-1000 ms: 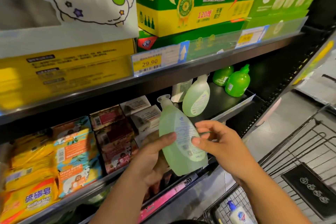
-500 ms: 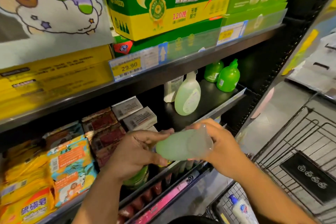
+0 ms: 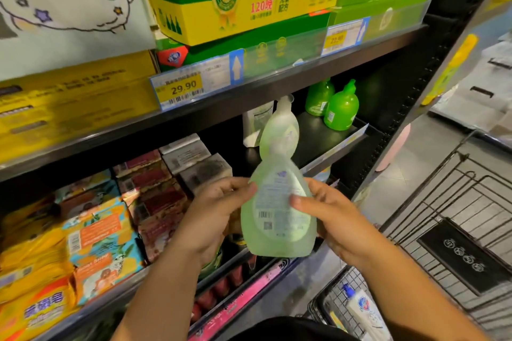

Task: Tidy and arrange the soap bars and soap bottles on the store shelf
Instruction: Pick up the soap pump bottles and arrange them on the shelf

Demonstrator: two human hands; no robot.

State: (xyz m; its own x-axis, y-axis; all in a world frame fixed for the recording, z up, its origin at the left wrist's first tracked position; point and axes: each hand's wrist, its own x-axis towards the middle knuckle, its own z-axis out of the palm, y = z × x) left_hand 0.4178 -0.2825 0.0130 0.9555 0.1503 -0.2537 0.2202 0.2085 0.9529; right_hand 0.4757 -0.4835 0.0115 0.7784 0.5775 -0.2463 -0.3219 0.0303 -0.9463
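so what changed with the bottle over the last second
The pale green bottle was tipped onto its side half a second ago and is now upright again, with its barcode label facing the camera. The left hand and right hand kept their grip on it throughout; nothing was let go. The bright green pump bottles and soap boxes stayed put.

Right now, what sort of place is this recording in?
Most likely a shop aisle: a shelf-edge price tag reading 29.90, stocked packs of soap bars, and a wire shopping cart.
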